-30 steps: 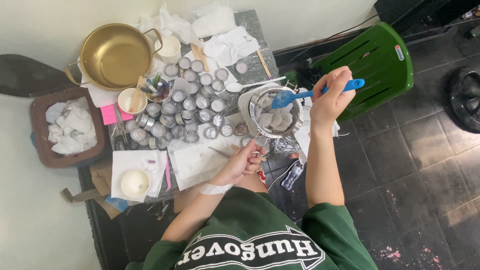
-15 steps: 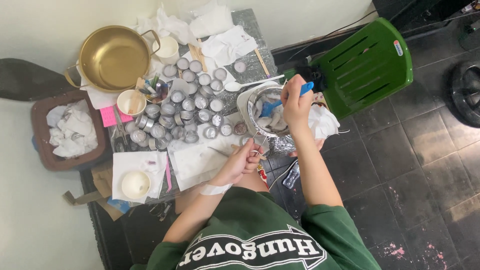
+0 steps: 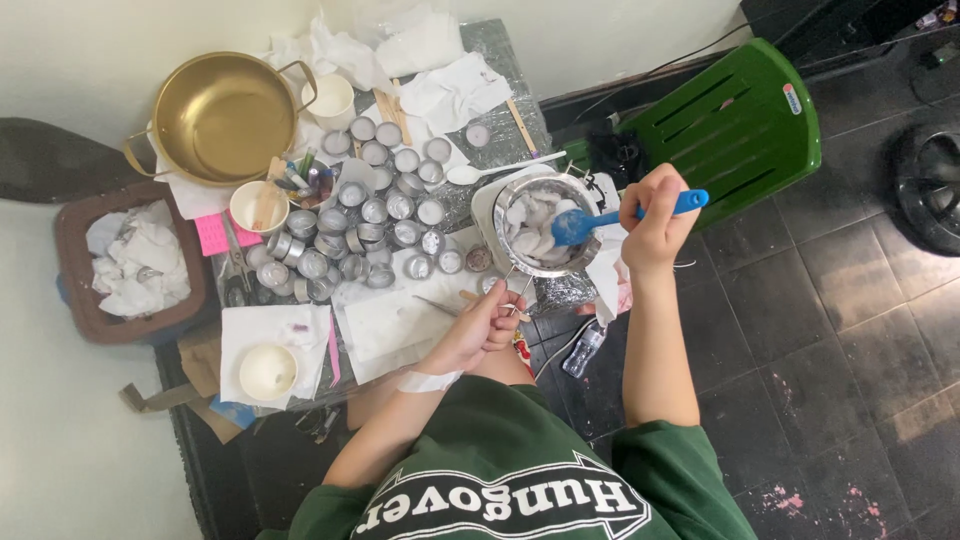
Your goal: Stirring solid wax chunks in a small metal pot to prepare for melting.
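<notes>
The right hand (image 3: pixel 655 215) grips a blue spatula (image 3: pixel 625 214), blade in the metal pot (image 3: pixel 545 238) of unmelted white chunks. At seven o'clock, the left hand (image 3: pixel 485 325) pinches its handle. Small tins (image 3: pixel 375 230) look unfilled.

The right hand (image 3: pixel 655 215) is out past the right rim of the metal pot (image 3: pixel 545 225) now, where half a second ago it hung right over the pot. The blue spatula (image 3: pixel 625 215) lies flatter, its blade resting on the white chunks (image 3: pixel 530 228) inside and its handle pointing right toward the green chair (image 3: pixel 735 125).
</notes>
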